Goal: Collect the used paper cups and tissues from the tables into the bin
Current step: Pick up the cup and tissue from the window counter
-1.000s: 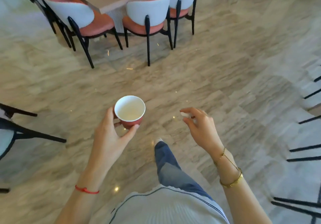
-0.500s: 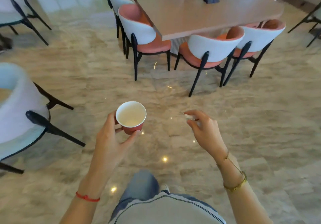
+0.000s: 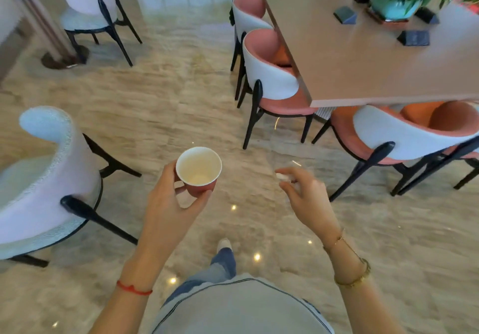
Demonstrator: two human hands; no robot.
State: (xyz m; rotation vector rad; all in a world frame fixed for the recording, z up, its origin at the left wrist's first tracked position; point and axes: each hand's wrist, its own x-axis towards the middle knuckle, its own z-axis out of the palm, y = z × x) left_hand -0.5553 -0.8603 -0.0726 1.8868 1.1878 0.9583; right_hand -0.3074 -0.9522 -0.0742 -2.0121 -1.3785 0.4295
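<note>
I can read no text, label, brand or number anywhere. The dark stands (image 3: pixel 414 37) on the table (image 3: pixel 363 69), near its far right corner, are too blurred for me to tell whether they carry print.

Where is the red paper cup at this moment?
In the head view, the red paper cup sits centre-left, held upright by the left hand above the floor, left of the right hand.
</note>
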